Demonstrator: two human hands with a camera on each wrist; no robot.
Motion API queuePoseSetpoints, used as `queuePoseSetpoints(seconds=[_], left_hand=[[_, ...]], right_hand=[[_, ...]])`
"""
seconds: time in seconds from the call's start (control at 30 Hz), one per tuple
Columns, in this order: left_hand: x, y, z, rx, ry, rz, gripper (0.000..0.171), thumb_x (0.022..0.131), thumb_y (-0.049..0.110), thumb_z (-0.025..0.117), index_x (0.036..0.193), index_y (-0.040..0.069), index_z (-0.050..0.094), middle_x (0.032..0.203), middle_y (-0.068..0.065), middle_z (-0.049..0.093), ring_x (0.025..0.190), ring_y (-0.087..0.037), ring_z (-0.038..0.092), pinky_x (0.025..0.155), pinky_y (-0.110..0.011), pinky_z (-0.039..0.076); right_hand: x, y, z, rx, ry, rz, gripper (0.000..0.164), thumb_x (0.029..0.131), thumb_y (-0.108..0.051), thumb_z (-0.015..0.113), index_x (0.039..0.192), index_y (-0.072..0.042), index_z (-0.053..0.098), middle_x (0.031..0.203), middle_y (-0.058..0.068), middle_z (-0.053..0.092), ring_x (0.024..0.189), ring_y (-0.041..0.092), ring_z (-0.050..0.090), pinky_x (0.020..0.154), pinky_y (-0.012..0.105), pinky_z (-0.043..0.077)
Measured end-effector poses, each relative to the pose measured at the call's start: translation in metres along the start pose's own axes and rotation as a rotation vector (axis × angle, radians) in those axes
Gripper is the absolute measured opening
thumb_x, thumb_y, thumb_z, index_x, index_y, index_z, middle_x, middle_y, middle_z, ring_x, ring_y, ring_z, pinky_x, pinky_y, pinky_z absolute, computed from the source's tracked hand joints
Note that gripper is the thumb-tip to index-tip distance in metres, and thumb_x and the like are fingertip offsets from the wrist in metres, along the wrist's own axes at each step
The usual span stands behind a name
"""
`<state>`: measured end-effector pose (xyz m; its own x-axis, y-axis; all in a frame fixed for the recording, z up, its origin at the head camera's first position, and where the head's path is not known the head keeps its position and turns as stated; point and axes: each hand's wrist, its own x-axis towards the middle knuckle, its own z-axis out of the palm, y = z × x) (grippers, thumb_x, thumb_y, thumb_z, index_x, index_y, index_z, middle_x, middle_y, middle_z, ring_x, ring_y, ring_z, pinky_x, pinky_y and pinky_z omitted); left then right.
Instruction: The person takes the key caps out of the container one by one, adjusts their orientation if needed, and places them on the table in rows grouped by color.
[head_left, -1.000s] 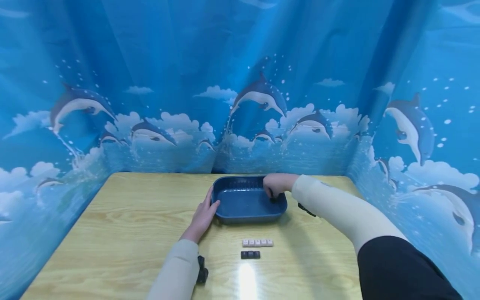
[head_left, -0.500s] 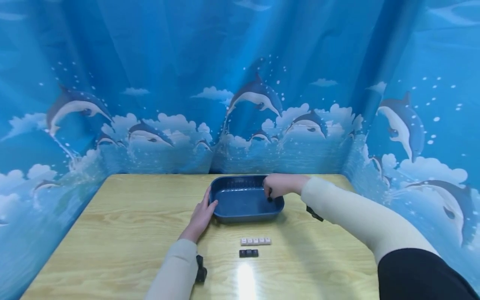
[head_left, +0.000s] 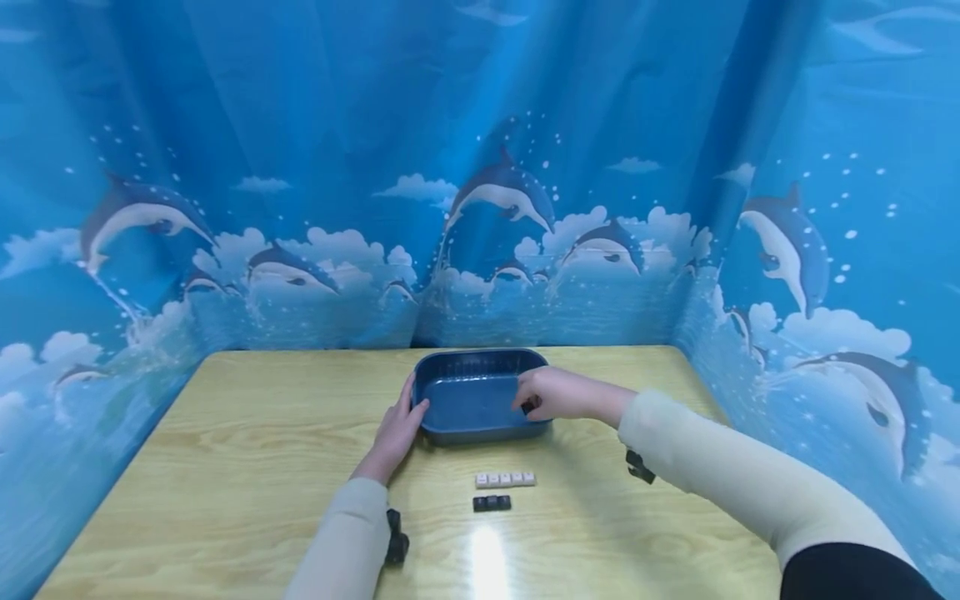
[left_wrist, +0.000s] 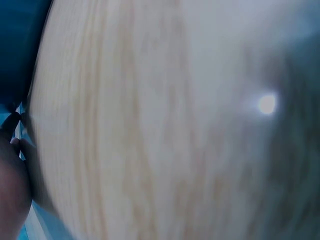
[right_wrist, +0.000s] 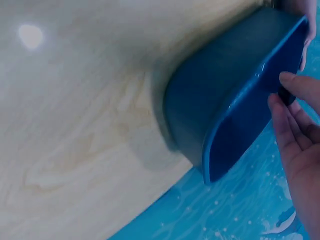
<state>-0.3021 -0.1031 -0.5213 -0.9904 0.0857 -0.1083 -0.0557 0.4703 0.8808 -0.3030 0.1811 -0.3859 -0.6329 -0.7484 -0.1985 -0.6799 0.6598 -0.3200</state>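
A deep blue plastic tray (head_left: 472, 435) stands toward the back of the table. My left hand (head_left: 393, 433) holds its left side, thumb at the rim and fingers along the outer wall; only part of that hand shows in the left wrist view. Over the tray's right end, my right hand (head_left: 551, 393) pinches a small black keycap (right_wrist: 286, 96) between thumb and fingertips. Most of this keycap is hidden by the fingers. In front of the tray lies a row of several white keycaps (head_left: 506, 480). Nearer to me is a row of three black keycaps (head_left: 492, 503).
The wood-grain table (head_left: 247, 467) reaches back to a blue curtain (head_left: 337, 208) printed with dolphins. A black wrist device (head_left: 397, 537) sits on the left sleeve, another on the right. Light reflects off the tabletop near the front.
My right hand has lifted from inside the tray toward its right front rim, the black keycap now showing between the fingers. The left hand stays at the tray. The head view has shifted slightly.
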Motion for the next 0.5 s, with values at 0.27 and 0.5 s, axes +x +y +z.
queuePoseSetpoints(seconds=[0.27, 0.5], left_hand=[[0.000, 0.002, -0.001, 0.002, -0.004, -0.009, 0.067, 0.102, 0.043, 0.039, 0.158, 0.026, 0.008, 0.160, -0.015, 0.018, 0.142, -0.046, 0.017, 0.110, -0.068, 0.013], [0.000, 0.004, -0.001, -0.015, -0.010, -0.012, 0.067, 0.102, 0.042, 0.040, 0.158, 0.025, 0.007, 0.160, -0.015, 0.018, 0.142, -0.047, 0.016, 0.110, -0.068, 0.013]], right_hand=[[-0.013, -0.020, 0.016, -0.012, 0.108, -0.018, 0.019, 0.081, -0.003, 0.077, 0.100, -0.007, 0.077, 0.089, -0.005, 0.062, 0.078, 0.006, 0.056, 0.068, 0.020, 0.051], [-0.024, -0.032, 0.031, 0.094, 0.193, 0.035, 0.017, 0.080, -0.002, 0.077, 0.096, -0.007, 0.078, 0.085, -0.007, 0.058, 0.075, 0.005, 0.055, 0.065, 0.020, 0.051]])
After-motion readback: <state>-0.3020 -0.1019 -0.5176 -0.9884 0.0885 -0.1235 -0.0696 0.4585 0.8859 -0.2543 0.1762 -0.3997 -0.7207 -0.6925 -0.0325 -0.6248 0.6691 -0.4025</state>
